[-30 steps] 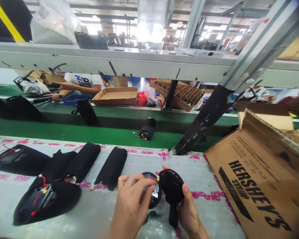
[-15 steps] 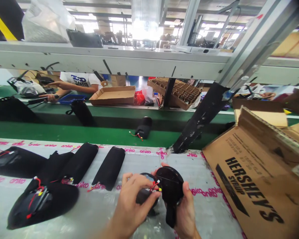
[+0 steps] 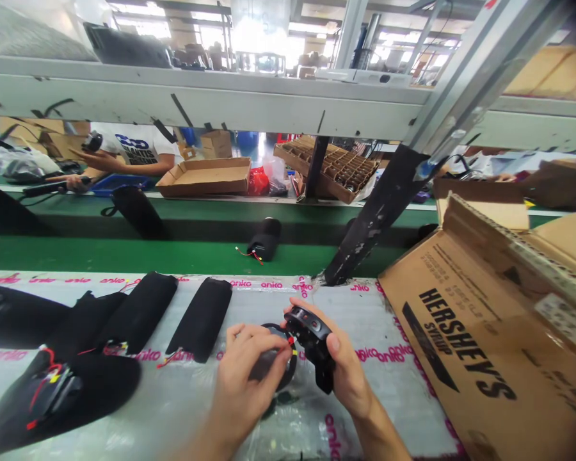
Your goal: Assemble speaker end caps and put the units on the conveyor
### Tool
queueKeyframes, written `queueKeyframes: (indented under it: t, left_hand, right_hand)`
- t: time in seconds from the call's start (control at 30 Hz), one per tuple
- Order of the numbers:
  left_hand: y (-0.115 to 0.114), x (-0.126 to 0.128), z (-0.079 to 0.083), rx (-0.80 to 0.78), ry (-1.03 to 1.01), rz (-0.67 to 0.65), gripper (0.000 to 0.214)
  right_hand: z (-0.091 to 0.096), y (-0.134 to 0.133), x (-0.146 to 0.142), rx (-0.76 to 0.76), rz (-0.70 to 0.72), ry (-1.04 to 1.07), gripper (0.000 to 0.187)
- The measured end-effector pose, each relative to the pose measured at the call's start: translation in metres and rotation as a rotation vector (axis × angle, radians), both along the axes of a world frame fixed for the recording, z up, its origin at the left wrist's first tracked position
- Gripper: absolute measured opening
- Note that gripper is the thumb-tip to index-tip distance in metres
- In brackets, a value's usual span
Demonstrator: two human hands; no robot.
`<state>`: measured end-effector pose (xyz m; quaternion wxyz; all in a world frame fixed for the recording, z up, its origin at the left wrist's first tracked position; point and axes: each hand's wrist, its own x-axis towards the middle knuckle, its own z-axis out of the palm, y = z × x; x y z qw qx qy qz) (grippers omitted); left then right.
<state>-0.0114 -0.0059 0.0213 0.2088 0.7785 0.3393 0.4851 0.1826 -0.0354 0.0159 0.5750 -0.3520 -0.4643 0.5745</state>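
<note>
From the head camera, the two hands work at the near edge of a bench covered by a shiny plastic sheet (image 3: 173, 410) with pink print. A brown cardboard box (image 3: 454, 320) marked HERSHEY'S SYRUP lies on the sheet to the right, near the right hand. A long black pad (image 3: 200, 319) lies just to the left of the hands. Past the far edge of the sheet runs a green belt (image 3: 125, 255), with a small black roll (image 3: 264, 240) with red wires on it.

Across the belt sit a flat cardboard tray (image 3: 204, 177) and a brown tray with many little cells (image 3: 324, 168). What fills the cells is too small to tell. A co-worker in a white shirt (image 3: 134, 150) stands beyond them.

The right hand (image 3: 348, 371) curls around a black round part (image 3: 312, 333), with the fingers behind it and the thumb in front. The left hand (image 3: 252, 374) is bent, and its fingertips (image 3: 281, 349) pinch thin red and yellow wires (image 3: 292, 344) beside a dark round ring (image 3: 273, 358), just over the sheet.
</note>
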Motion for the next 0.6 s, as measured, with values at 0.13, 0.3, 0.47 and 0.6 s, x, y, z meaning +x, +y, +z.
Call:
queueKeyframes:
  t: [0.13,0.3,0.47,0.6]
  left_hand:
    - [0.0,-0.001,0.003,-0.014,0.003,0.005,0.019]
    - [0.001,0.0,0.002,-0.037,-0.013,0.028,0.017]
    - [-0.001,0.003,0.004,-0.044,-0.025,0.047,0.016]
    - [-0.001,0.005,0.007,-0.048,-0.034,0.063,0.015]
  right_hand:
    - [0.009,0.0,0.005,0.068,-0.013,-0.167,0.061]
    - [0.005,-0.004,0.008,0.084,-0.059,-0.256,0.061]
    - [0.003,-0.015,-0.004,0.045,-0.123,-0.255,0.063]
    - [0.012,-0.018,-0.01,0.126,-0.168,-0.353,0.062]
